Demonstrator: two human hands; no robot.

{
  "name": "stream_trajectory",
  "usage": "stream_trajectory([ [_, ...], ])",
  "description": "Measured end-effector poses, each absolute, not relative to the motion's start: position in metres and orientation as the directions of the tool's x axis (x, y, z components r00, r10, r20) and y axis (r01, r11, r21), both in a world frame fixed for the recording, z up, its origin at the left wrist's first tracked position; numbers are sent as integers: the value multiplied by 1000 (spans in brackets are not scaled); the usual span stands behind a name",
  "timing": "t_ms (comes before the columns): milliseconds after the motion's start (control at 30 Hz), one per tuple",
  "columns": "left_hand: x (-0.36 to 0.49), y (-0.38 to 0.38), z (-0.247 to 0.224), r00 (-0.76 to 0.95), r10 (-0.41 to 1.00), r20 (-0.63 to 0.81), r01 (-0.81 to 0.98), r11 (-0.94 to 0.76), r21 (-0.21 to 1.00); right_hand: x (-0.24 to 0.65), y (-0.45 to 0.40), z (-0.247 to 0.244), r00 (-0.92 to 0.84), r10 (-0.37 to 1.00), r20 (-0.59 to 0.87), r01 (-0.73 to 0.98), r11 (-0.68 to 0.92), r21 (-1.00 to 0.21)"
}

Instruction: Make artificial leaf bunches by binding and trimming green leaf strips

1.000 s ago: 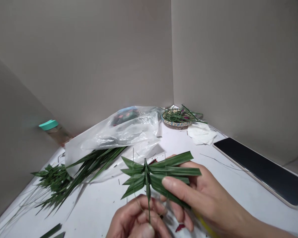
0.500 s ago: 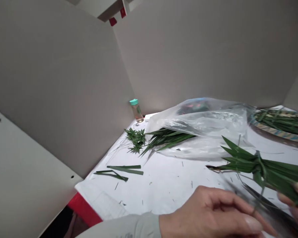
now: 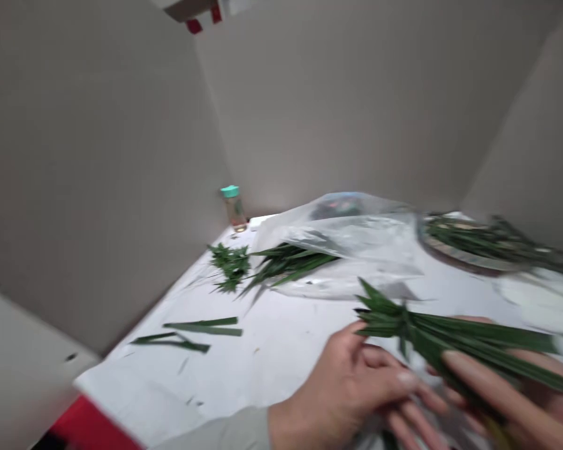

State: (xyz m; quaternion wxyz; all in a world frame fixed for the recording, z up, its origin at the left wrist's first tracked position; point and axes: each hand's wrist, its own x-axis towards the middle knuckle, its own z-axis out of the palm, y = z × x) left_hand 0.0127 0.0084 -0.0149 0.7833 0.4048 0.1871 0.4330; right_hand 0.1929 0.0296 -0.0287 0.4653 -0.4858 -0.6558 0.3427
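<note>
My right hand [image 3: 511,387] grips a bundle of folded green palm-like leaf blades [image 3: 431,334], with its fingers lying across the long strips. The bundle's knotted, pointed end sticks out to the left, just above my left hand [image 3: 351,387]. That hand is blurred, its fingers spread and reaching toward the underside of the leaves. A dark blurred object [image 3: 389,440] and a yellow blur [image 3: 497,431] show low down beneath my hands, too unclear to name.
A clear plastic bag [image 3: 342,240] and a long-leaf bunch [image 3: 286,265] lie on the white-covered table [image 3: 272,356]. Nearby are a leaf tuft [image 3: 229,262], loose strips [image 3: 201,328], a teal-capped bottle [image 3: 232,209] and a round tray of leaves [image 3: 469,240]. Grey walls surround it.
The view has swung left since the oldest frame. The leaf bundle now lies flatter across my right hand, and the dark blades seen half a second ago are no longer clear.
</note>
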Motion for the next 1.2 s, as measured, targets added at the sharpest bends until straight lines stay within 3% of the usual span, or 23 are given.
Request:
stream_trajectory([
  [100,13,7,-15,531,846,54,-546,293,785,205,9,2,-156,975,162,297,202,-933],
  [300,11,4,-7,538,840,69,-547,286,787,182,0,22,-181,983,34,-43,27,-999],
  [433,11,4,-5,482,873,67,-531,231,815,185,2,21,-281,956,85,-29,80,-996],
  [600,8,0,3,436,897,-67,-438,277,855,191,6,26,-377,902,209,-36,212,-977],
  [700,7,-2,8,414,901,-131,-411,314,856,194,6,25,-380,909,174,-77,156,-985],
  [867,7,-1,12,415,888,-197,-376,365,852,196,6,14,-216,975,57,-155,24,-988],
  [1000,6,0,10,390,900,-195,-355,343,870,196,10,9,-182,982,58,-206,19,-978],
  [1200,4,4,13,104,987,-121,-318,149,936,196,12,8,-204,979,-15,-205,-58,-977],
])
